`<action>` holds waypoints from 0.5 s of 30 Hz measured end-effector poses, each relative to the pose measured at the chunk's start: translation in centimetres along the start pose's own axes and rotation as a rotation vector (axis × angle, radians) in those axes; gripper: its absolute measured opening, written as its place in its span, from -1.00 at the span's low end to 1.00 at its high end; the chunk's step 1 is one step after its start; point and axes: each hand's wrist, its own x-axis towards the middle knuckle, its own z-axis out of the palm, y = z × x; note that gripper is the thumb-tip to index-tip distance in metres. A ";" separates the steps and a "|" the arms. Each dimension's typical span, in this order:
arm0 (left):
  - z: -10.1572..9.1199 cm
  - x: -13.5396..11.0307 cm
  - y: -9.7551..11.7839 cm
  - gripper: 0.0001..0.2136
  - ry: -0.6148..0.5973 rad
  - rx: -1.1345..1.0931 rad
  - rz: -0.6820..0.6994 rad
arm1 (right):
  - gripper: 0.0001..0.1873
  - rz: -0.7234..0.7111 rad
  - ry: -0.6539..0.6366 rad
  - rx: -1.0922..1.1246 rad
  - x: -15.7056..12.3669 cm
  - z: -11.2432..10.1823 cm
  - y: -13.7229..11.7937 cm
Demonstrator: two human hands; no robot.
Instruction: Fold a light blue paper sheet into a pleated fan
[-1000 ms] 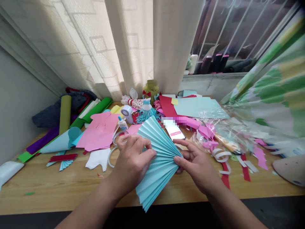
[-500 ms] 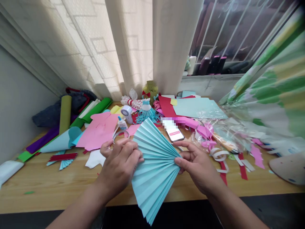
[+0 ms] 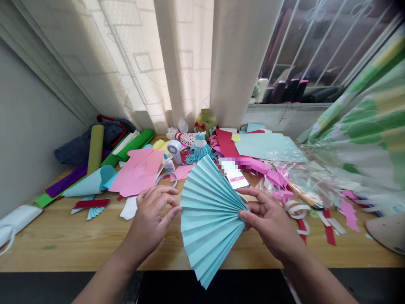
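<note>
A light blue pleated paper fan (image 3: 209, 223) is spread wide above the table's front edge, its gathered point toward the right. My right hand (image 3: 262, 217) pinches that gathered point between thumb and fingers. Just off the fan's left edge is my left hand (image 3: 155, 215), fingers curved and apart, holding nothing; its thumb tip comes very close to the paper. Behind the fan stand a small glue bottle (image 3: 168, 162) and a roll of tape (image 3: 166, 179) lying flat.
Pink paper (image 3: 139, 171) and rolled coloured sheets (image 3: 95, 147) lie to the left, near a small folded red and blue paper piece (image 3: 91, 204). A phone (image 3: 236, 175) lies behind the fan. Paper strips (image 3: 299, 211) and clear plastic wrap (image 3: 316, 181) cover the right side.
My left hand has let go of the fan's left edge and drawn slightly away, its fingers opening. My right hand keeps its pinch. The whole view has shifted a little.
</note>
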 end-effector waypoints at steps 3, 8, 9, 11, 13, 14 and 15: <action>0.5 -0.8 -0.2 -0.90 0.006 -0.332 -0.209 | -0.49 -0.036 -0.004 -0.011 -0.2 -0.6 0.1; 0.6 -1.4 0.7 -0.86 0.007 -0.552 -0.147 | -0.49 -0.087 -0.032 -0.035 -0.7 -1.3 0.1; 0.5 -1.3 1.0 -0.86 0.006 -0.564 -0.116 | -0.49 -0.098 -0.038 -0.034 -0.8 -1.3 0.1; 0.4 -1.1 1.6 -0.85 0.000 -0.594 -0.082 | -0.50 -0.114 -0.050 -0.037 -0.9 -1.5 0.2; 0.4 -0.9 2.1 -0.85 0.008 -0.633 -0.081 | -0.52 -0.120 -0.061 -0.047 -1.0 -1.5 0.2; 0.5 -0.9 2.4 -0.84 0.022 -0.647 -0.088 | -0.52 -0.122 -0.064 -0.051 -1.1 -1.5 0.3; 0.5 -0.8 2.5 -0.84 0.041 -0.654 -0.095 | -0.52 -0.125 -0.062 -0.052 -1.1 -1.5 0.4</action>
